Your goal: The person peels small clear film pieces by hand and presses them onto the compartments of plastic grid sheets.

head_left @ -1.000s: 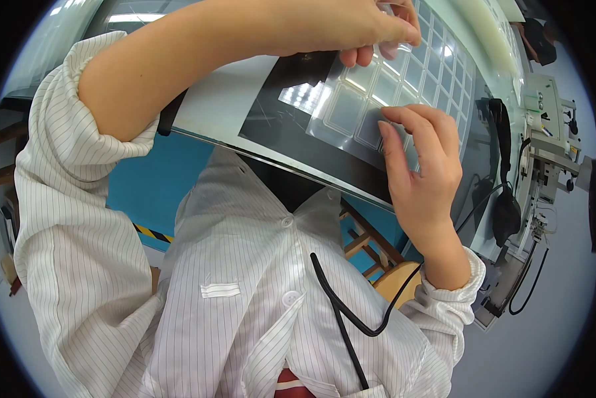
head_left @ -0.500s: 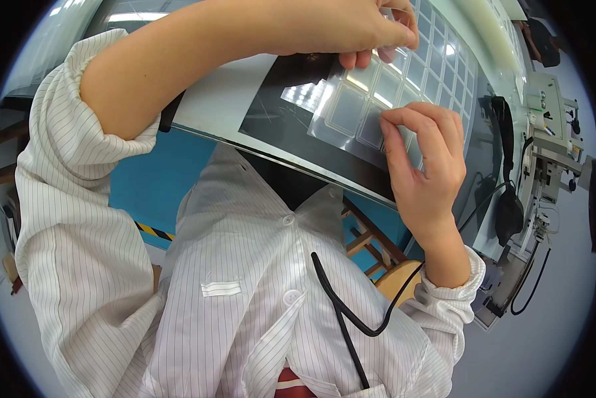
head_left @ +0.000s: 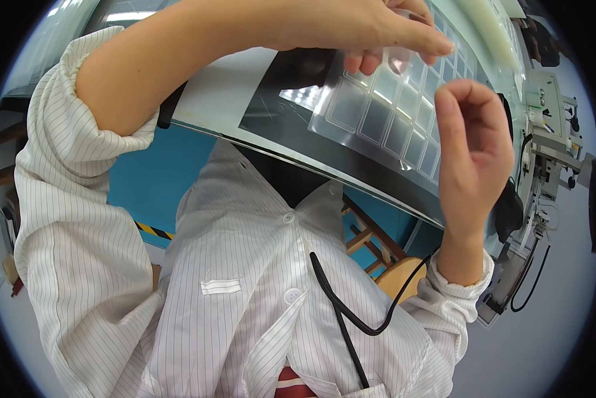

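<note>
My left hand (head_left: 404, 40) is over the far part of a clear plastic sheet (head_left: 346, 106), its fingers curled around a small clear piece of film (head_left: 399, 61). Part of that piece is hidden by the fingers. The sheet carries rows of rounded rectangles and lies on a dark, glossy work surface (head_left: 278, 116). Above the sheet's right edge, my right hand (head_left: 477, 146) is raised with the thumb and fingers curled together. Whatever lies between those fingertips, if anything, is too small to make out.
A pale strip (head_left: 497, 33) runs along the table's far right side. Beyond stands a machine (head_left: 546, 126) with arms and cables. A black object (head_left: 508, 212) hangs by the table edge. Below are a wooden stool (head_left: 401, 282) and blue floor (head_left: 155, 179).
My right hand has lifted off the sheet and moved right, uncovering more of the rectangles. My left hand has shifted slightly right, with the clear piece still at its fingers.
</note>
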Demonstrator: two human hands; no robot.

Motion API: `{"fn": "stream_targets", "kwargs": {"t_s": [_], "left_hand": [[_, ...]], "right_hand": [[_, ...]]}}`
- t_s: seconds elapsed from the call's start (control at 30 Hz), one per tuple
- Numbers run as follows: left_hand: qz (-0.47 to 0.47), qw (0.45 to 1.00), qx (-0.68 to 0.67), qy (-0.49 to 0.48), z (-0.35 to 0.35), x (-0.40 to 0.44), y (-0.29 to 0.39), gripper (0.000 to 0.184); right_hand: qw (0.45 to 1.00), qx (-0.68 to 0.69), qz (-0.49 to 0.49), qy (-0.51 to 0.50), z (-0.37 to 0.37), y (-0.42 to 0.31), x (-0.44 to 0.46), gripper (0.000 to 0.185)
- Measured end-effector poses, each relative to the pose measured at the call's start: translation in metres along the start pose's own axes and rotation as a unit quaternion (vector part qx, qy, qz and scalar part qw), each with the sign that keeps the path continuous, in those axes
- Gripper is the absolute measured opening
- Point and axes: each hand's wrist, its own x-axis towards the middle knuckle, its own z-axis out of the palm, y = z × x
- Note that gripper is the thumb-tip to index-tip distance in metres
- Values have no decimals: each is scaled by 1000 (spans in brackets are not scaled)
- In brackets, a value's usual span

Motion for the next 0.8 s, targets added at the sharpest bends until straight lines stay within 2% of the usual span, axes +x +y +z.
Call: {"fn": "stream_targets", "kwargs": {"t_s": [0.03,0.17,0.23,0.27,0.3,0.33,0.4,0.5,0.57,0.73,0.8], "left_hand": [[-9,999,-19,-35,2,-1,4,40],[-12,998,4,-62,-5,-3,-1,42],[55,997,-48,38,-6,-2,-8,37],[58,996,-49,39,-8,-3,-10,37],[63,993,-9,97,-9,-4,-8,36],[68,985,31,155,-11,-6,-6,34],[64,986,58,141,-13,-11,-3,31],[30,992,43,117,4,8,-2,30],[-6,994,74,74,7,10,1,27],[-30,992,97,70,10,12,8,24],[-32,992,102,73,10,12,7,24]], "right_hand": [[1000,-3,-1,1,0,1,4,9],[999,-23,-38,28,3,5,19,16],[999,-24,-42,25,7,8,23,20],[999,-21,-33,33,14,9,23,16],[999,-18,-24,42,18,10,22,11],[994,-108,-32,-2,18,9,19,14],[972,-211,-86,-52,25,2,14,12],[959,-251,-127,-15,17,18,3,12],[960,-252,-123,-25,11,19,4,12],[961,-247,-122,-24,8,19,3,12],[952,-267,-149,0,10,19,3,12]]}}
